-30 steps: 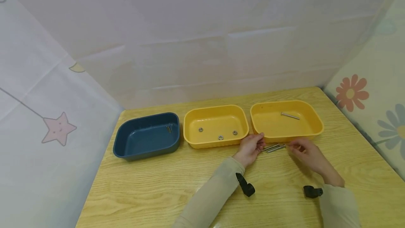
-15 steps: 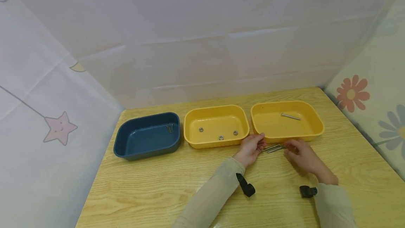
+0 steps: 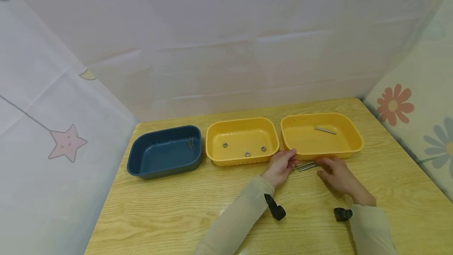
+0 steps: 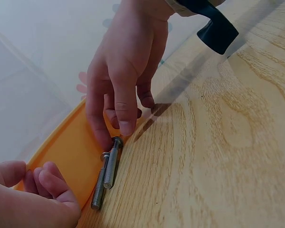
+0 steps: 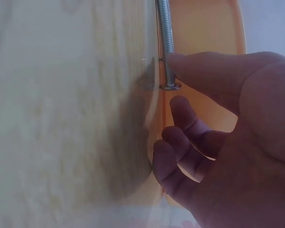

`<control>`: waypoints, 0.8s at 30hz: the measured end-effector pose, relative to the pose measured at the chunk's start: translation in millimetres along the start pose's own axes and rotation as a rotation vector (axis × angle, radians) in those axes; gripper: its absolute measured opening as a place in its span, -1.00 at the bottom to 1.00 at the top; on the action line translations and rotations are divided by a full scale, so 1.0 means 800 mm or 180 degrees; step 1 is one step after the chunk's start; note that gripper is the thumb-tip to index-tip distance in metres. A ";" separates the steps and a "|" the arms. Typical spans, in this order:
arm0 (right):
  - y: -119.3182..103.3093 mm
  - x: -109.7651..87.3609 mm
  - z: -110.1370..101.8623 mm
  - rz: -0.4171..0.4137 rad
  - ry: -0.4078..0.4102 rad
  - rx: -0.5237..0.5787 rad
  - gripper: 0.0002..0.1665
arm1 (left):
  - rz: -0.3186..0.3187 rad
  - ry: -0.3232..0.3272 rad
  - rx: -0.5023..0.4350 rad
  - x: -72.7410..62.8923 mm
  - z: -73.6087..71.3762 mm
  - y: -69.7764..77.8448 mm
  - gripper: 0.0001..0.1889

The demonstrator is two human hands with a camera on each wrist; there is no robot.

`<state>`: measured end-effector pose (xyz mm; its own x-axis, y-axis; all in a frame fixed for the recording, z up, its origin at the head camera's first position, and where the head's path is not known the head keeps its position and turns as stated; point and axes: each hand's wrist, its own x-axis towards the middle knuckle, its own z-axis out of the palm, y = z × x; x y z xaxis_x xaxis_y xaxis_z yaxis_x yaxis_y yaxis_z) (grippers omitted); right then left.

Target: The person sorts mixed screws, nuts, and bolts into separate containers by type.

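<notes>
Two steel bolts lie side by side on the table, along the front wall of the right-hand yellow tray. At that tray's front left corner my left hand pinches the rim between thumb and fingers. My right hand is at the head end of the bolts, palm down, fingers loosely bent. In the left wrist view its index fingertip meets a bolt head, while the thumb stays apart above the bolts. The right wrist view shows a fingertip against the shank of a bolt.
Another bolt lies inside the right-hand tray. The middle yellow tray holds three nuts. At the left, a dark blue tray contains a few small screws. A wall sheet rises behind the wooden table.
My right hand has shifted left toward the bolts, its fingers now over their heads. My left hand keeps its place at the tray's corner.
</notes>
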<state>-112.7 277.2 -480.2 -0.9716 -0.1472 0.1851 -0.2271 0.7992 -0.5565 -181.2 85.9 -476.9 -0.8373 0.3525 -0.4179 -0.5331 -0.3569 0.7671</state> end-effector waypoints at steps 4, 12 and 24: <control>-0.002 0.000 -0.001 0.0067 -0.0065 -0.0009 -0.71 | 0.0000 0.0021 -0.0008 0.000 0.000 0.000 -0.93; -0.006 0.000 -0.004 0.0032 -0.0074 -0.0055 -0.72 | -0.0015 0.0013 -0.0019 0.000 -0.001 0.000 -0.93; -0.006 -0.005 -0.002 0.0276 -0.0316 -0.0112 -0.86 | -0.0020 0.0010 -0.0047 -0.001 -0.001 0.000 -0.93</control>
<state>-108.0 275.3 -476.9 -0.9897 -0.1323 0.0555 -0.1412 0.8312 -0.5378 -180.6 84.6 -476.9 -0.8343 0.3521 -0.4242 -0.5400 -0.3673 0.7573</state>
